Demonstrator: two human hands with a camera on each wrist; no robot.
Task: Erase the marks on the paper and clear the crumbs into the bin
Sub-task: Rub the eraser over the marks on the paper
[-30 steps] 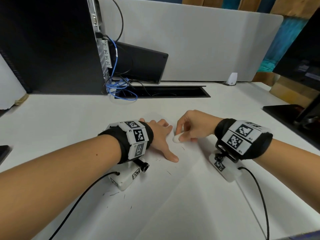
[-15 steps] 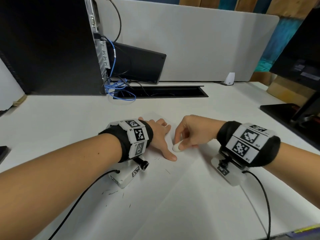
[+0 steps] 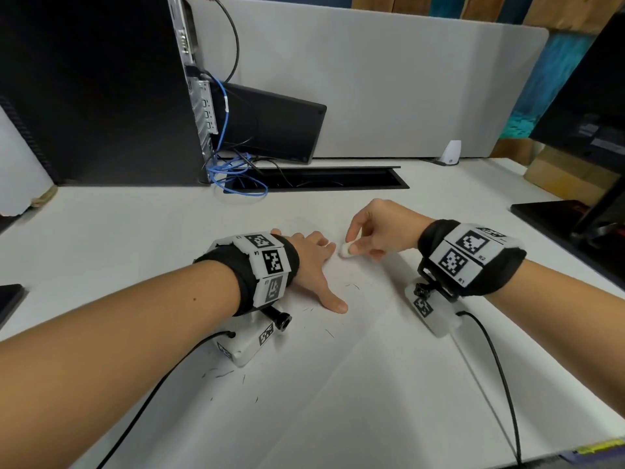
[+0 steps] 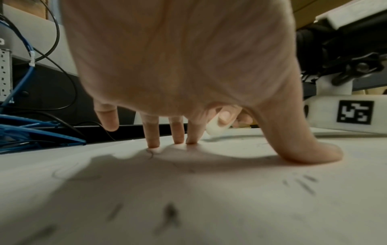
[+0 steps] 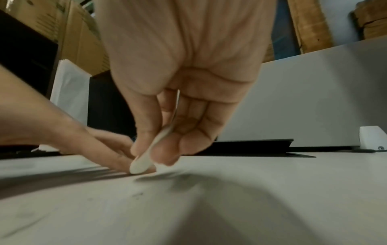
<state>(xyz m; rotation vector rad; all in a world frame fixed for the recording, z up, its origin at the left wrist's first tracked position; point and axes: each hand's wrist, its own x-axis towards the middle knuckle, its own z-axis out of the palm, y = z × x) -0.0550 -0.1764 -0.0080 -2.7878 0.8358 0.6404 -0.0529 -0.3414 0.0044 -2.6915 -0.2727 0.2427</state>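
Since a second ago the right hand [image 3: 378, 228] has carried the white eraser [image 3: 345, 249] a little away from the left hand's thumb, up toward that hand's fingertips; the left hand [image 3: 311, 262] has not moved. The right fingers [image 5: 146, 126] are curled, thumb and forefinger pinching the eraser, whose lower end touches the paper [image 3: 338, 384]. The left hand lies spread and flat, its fingers [image 4: 154, 132] straight, pressing the paper to the worktop [image 3: 111, 231] and holding nothing.

Dark crumbs [image 3: 220, 374] and short pencil marks [image 3: 353, 286] lie scattered on the paper around the left hand: near its thumb, beside its wrist and nearer the person. No bin shows in any view.

Beyond the left hand, past the paper's far edge, bare worktop runs to a black cable slot [image 3: 318, 179] and a tangle of blue cable [image 3: 233, 174] beside a computer tower [image 3: 101, 89]. A dark monitor base [image 3: 558, 218] sits well to the right.
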